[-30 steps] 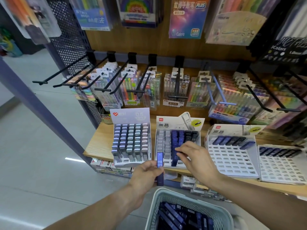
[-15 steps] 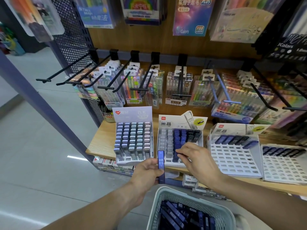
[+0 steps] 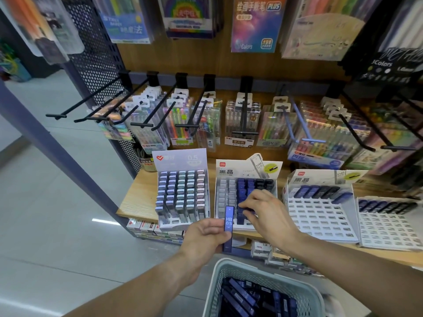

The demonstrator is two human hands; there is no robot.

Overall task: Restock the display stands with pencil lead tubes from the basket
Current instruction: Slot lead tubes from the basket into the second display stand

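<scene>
Pinched upright between thumb and fingers of the left hand (image 3: 206, 234): a blue lead tube (image 3: 228, 225) marked HB 0.5, held just in front of the middle display stand (image 3: 246, 193). Curled over that stand's blue column, the right hand (image 3: 265, 213), fingertips (image 3: 242, 205) on a tube seated in a slot, though whether gripped or only touched cannot be told. Below, between the forearms, a pale basket (image 3: 229, 271) of more dark tubes; to the right, two mostly unfilled white stands (image 3: 320, 216); left, a full grey one (image 3: 182, 193).

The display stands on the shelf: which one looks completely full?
The leftmost stand, with the grey "0.5" header: every slot holds a tube, while the others show empty slots.
</scene>
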